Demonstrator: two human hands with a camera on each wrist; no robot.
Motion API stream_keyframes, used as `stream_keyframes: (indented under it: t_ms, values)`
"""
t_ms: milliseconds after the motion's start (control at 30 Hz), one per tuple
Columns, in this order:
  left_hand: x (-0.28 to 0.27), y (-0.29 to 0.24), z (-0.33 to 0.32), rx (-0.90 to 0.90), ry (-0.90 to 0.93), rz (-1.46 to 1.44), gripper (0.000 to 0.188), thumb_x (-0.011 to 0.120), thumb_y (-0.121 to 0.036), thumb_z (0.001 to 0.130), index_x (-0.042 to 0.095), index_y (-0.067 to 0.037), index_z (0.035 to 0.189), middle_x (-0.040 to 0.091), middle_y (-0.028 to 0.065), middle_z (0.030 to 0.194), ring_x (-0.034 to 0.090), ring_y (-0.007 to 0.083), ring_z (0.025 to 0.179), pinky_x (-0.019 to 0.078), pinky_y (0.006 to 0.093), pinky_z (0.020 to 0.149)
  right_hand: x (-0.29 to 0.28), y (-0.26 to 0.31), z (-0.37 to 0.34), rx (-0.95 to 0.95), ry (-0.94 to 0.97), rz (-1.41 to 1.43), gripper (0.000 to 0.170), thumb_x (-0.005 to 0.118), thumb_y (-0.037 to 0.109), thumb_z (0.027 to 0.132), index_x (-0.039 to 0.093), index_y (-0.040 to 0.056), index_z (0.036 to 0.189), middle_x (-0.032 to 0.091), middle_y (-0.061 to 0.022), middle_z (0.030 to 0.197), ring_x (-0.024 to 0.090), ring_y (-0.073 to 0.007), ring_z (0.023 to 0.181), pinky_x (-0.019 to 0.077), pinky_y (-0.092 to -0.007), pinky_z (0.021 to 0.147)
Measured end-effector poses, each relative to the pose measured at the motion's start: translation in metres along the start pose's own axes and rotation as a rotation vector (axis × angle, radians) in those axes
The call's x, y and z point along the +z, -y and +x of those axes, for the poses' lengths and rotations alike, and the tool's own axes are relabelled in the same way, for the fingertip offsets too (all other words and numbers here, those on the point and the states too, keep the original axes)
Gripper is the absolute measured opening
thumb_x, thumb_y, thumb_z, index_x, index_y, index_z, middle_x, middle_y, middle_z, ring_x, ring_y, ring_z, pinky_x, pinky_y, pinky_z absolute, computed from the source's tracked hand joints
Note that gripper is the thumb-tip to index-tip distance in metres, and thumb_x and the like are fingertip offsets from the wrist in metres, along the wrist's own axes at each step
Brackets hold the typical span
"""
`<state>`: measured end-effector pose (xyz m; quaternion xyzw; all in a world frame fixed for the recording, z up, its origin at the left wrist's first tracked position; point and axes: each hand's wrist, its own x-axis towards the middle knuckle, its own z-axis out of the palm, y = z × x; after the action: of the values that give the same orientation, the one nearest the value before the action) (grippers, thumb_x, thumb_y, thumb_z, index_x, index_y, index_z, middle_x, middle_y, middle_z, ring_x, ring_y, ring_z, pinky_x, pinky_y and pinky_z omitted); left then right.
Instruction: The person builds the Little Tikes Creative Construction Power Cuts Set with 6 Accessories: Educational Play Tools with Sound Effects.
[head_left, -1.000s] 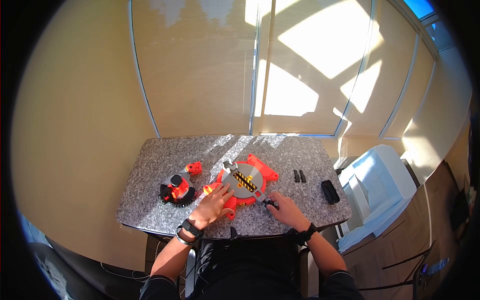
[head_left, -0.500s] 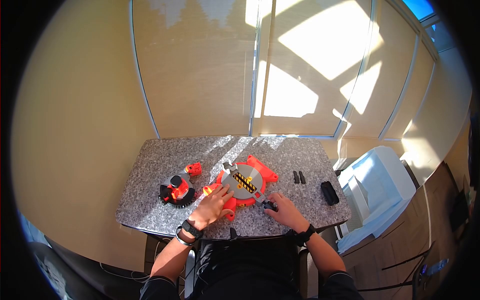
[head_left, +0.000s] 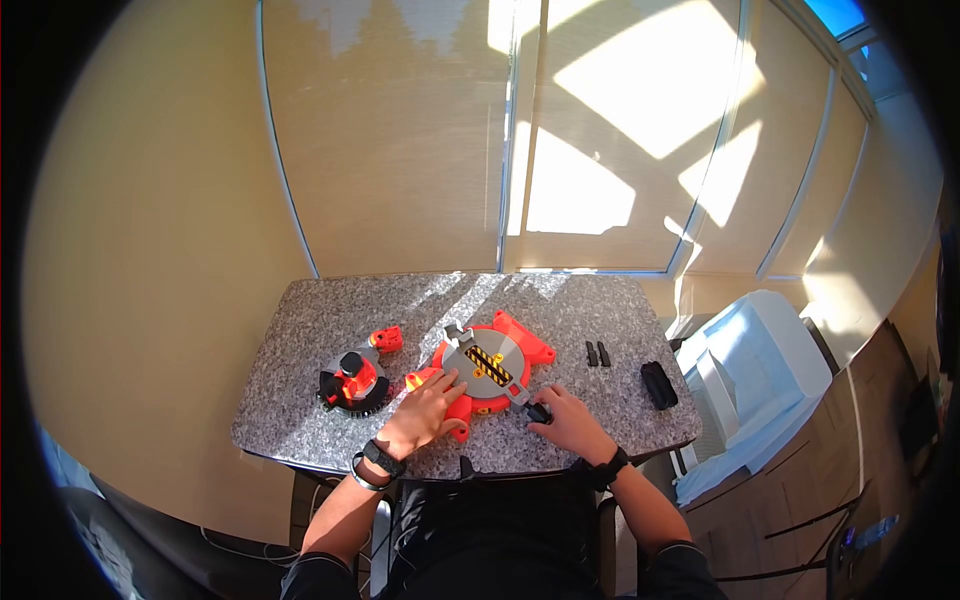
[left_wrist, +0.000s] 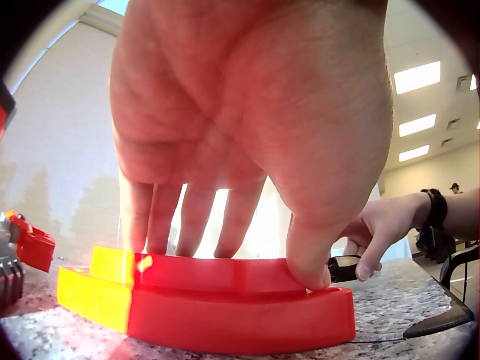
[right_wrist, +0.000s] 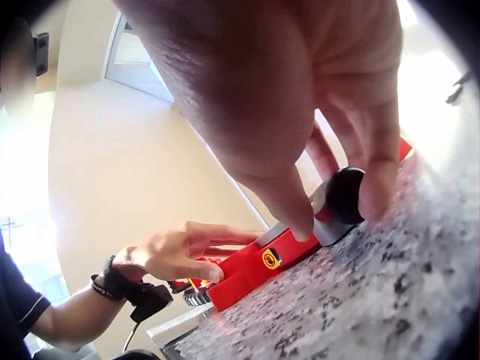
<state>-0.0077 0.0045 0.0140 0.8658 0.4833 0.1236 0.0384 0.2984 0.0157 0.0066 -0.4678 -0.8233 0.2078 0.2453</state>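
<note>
Pinching the black knob [head_left: 540, 412] between thumb and fingers, the right hand [head_left: 574, 422] has it at the outer end of the grey tongue that juts from the disc [head_left: 508, 352]. The disc sits within the red base [head_left: 524, 338], which lies on the counter [head_left: 560, 300] in front of the person. The left hand [head_left: 424, 408] rests spread over the base's left side, fingers fairly straight and thumb touching its near part, seemingly bracing it.

As far as can be judged, the work in hand is partway along: disc and base are together, and the knob is at the tongue but perhaps not fully seated or set. The saw head [head_left: 356, 380] stands apart to the left, and two black clips [head_left: 592, 354] and a black case [head_left: 659, 386] lie apart to the right; if these belong with the base, joining them is left to do.

Much of the knob is hidden by the right hand, so whether it is fixed or only held against the tongue cannot be told. The left palm covers part of the disc and base from above. The left wrist view cuts the saw head off at its edge; in the right wrist view, the knob's fingers-side is covered and the background washes out in glare. What the case is for is unclear.
</note>
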Motion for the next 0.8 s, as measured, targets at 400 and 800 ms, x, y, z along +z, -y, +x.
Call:
stream_keyframes:
  t_ms: [400,800]
  values:
    - [0.006,-0.004,0.003,-0.018,-0.047,0.026,0.065,0.073,-0.040,0.089,0.057,-0.003,0.140,0.048,0.0219,0.150,0.046,0.0380,0.140,0.0426,0.0447,0.115,0.017,-0.020,0.002,-0.031,-0.021,-0.062,0.035,0.072,0.018,0.088,0.059,0.0041,0.117,0.069,-0.0194,0.101,0.066,-0.0412,0.097,0.0523,-0.0493,0.087]
    - [0.011,-0.004,0.005,-0.019,-0.037,0.054,0.063,0.071,-0.037,0.090,0.056,-0.001,0.140,0.048,0.0239,0.150,0.046,0.0392,0.140,0.0426,0.0439,0.115,0.010,-0.007,0.002,0.004,-0.042,-0.002,0.042,0.079,0.015,0.082,0.061,0.0050,0.118,0.066,-0.0186,0.107,0.068,-0.0374,0.102,0.0551,-0.0450,0.088]
